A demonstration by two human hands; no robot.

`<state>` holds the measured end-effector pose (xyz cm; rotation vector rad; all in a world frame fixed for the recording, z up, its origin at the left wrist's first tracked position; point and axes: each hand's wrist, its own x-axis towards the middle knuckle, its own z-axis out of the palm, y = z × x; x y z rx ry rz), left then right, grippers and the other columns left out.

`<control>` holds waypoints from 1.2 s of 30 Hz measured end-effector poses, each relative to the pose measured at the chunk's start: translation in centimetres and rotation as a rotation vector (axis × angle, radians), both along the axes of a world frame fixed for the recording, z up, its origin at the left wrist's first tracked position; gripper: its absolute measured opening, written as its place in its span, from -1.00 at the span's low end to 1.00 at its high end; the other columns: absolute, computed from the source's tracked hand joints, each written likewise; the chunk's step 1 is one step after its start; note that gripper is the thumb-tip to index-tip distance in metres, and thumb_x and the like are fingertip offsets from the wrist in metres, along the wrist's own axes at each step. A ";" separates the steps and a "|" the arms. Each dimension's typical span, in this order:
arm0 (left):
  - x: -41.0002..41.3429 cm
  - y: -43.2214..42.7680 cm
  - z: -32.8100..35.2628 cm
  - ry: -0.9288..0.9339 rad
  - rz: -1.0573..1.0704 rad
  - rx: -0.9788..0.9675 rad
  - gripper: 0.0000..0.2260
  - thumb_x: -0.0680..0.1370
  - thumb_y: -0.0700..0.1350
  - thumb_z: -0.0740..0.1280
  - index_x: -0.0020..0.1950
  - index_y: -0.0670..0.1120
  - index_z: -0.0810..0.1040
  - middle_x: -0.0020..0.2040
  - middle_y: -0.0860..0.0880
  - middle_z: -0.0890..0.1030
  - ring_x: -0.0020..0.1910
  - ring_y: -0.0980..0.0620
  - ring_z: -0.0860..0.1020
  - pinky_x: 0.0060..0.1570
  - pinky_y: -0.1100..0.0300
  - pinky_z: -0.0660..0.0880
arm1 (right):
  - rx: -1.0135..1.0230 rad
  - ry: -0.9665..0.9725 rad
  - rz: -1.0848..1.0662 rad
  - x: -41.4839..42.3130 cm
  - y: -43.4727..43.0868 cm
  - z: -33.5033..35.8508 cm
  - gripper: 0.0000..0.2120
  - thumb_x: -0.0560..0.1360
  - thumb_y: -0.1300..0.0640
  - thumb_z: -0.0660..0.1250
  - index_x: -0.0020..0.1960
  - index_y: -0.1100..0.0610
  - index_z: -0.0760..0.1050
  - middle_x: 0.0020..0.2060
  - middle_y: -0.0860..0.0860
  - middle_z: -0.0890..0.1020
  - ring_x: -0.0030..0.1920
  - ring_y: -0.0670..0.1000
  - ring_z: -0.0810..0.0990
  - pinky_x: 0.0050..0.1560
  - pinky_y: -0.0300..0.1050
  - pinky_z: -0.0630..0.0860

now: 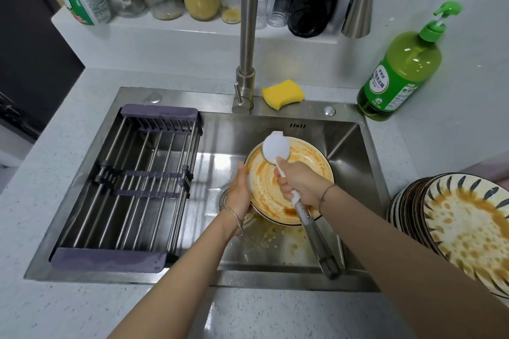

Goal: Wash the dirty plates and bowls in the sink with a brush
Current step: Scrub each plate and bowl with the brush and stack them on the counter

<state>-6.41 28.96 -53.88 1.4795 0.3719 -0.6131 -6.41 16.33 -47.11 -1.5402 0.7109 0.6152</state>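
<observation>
Steel sink [355,151] holds one sauce-smeared plate [311,159] (tilted), its left rim gripped by the left hand [239,192], the right hand [300,181] clasping one brush [275,150] on it; one stack of dirty plates [468,231] sits at the countertop's [55,173] right edge.

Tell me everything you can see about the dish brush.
The brush has a round white head, seen from its smooth back, a thin white neck and a long translucent grey handle with a darker end. It looks like plastic. It lies slanted, with the head away from the person and the handle end near the front rim of the sink. The right hand grips it round the neck. The head sits over the far rim of the sauce-smeared plate. The bristles are hidden.
</observation>
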 end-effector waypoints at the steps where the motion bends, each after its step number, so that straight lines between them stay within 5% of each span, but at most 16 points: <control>1: 0.1 0.0 0.1 -0.011 -0.009 0.003 -0.42 0.63 0.27 -0.12 0.26 -0.01 0.54 0.01 -0.10 0.68 -0.04 -0.03 0.64 -0.33 0.28 0.52 | 0.022 0.012 0.002 -0.1 0.0 -0.1 -0.61 0.65 -0.05 0.06 -0.23 0.16 0.36 -0.48 0.00 0.30 -0.55 -0.07 0.20 -0.58 -0.26 0.16; 5: 0.4 0.5 -0.6 0.021 0.024 -0.053 -0.40 0.58 0.35 -0.08 0.26 0.04 0.56 -0.05 -0.09 0.70 -0.09 -0.05 0.66 -0.21 0.18 0.56 | 0.161 0.154 0.246 -0.7 0.1 0.1 -0.62 0.65 -0.07 0.07 -0.23 0.13 0.34 -0.57 -0.07 0.27 -0.64 -0.14 0.17 -0.65 -0.33 0.13; 8: 0.1 0.3 -0.6 0.040 0.025 -0.089 -0.34 0.47 0.47 -0.03 0.26 0.09 0.55 0.07 -0.09 0.69 0.06 -0.08 0.65 0.02 -0.03 0.60 | 0.130 0.055 0.114 -0.2 0.2 0.2 -0.62 0.65 -0.06 0.08 -0.24 0.14 0.35 -0.56 -0.05 0.30 -0.64 -0.12 0.20 -0.64 -0.30 0.16; 12: 0.8 0.2 0.3 0.039 0.050 -0.126 -0.43 0.60 0.33 -0.10 0.13 0.03 0.58 -0.09 -0.06 0.70 -0.10 0.00 0.66 -0.20 0.18 0.55 | 0.125 0.109 0.247 -0.6 0.5 0.5 -0.61 0.65 -0.08 0.07 -0.24 0.14 0.34 -0.58 -0.07 0.28 -0.64 -0.13 0.18 -0.64 -0.32 0.15; 15: 1.3 0.9 0.2 0.015 0.054 -0.148 -0.45 0.60 0.31 -0.09 0.05 0.02 0.57 -0.11 -0.06 0.68 -0.11 0.01 0.63 -0.14 0.16 0.54 | 0.137 0.223 0.493 -0.9 -0.3 1.5 -0.62 0.65 -0.07 0.04 -0.24 0.12 0.32 -0.59 -0.08 0.26 -0.63 -0.16 0.16 -0.61 -0.35 0.12; 21: 1.1 1.2 0.7 -0.006 0.040 -0.146 -0.40 0.59 0.32 -0.07 0.15 -0.04 0.59 -0.03 -0.09 0.69 -0.03 -0.02 0.64 -0.03 0.13 0.56 | 0.036 0.128 0.503 -1.1 0.3 1.3 -0.61 0.66 -0.06 0.05 -0.26 0.12 0.34 -0.56 -0.06 0.28 -0.64 -0.13 0.18 -0.62 -0.32 0.15; 25: 1.6 2.8 1.2 -0.064 0.079 -0.054 -0.49 0.62 0.27 -0.09 0.09 0.06 0.58 -0.01 0.01 0.66 0.03 0.02 0.61 0.10 0.06 0.54 | -0.231 0.236 0.879 -2.0 -2.6 2.8 -0.61 0.65 -0.06 0.08 -0.26 0.13 0.36 -0.54 -0.06 0.29 -0.59 -0.11 0.18 -0.57 -0.31 0.18; 30: 1.8 4.0 1.1 -0.149 0.043 0.072 -0.49 0.65 0.22 -0.08 0.39 0.00 0.44 0.24 -0.05 0.55 0.25 -0.06 0.50 0.32 0.00 0.41 | -0.740 0.054 0.740 -1.8 -5.4 1.2 -0.62 0.64 -0.01 0.10 -0.30 0.13 0.34 -0.41 0.06 0.42 -0.49 -0.02 0.33 -0.45 -0.18 0.35; 34: 1.5 3.2 0.5 -0.132 0.040 0.060 -0.60 0.64 0.23 -0.08 0.23 0.12 0.44 0.17 -0.03 0.57 0.22 -0.05 0.51 0.31 -0.03 0.42 | -0.580 0.182 0.861 -2.9 -3.2 1.0 -0.63 0.65 0.02 0.09 -0.29 0.14 0.33 -0.46 0.05 0.36 -0.53 -0.01 0.24 -0.51 -0.23 0.25; 36: 1.0 2.5 0.2 -0.099 0.034 0.033 -0.57 0.63 0.25 -0.09 0.18 0.10 0.48 0.06 -0.01 0.60 0.08 0.00 0.55 0.14 0.08 0.50 | -0.475 0.150 0.965 -3.1 -1.5 1.2 -0.66 0.65 0.05 0.08 -0.24 0.15 0.37 -0.48 0.03 0.38 -0.55 -0.02 0.26 -0.52 -0.22 0.25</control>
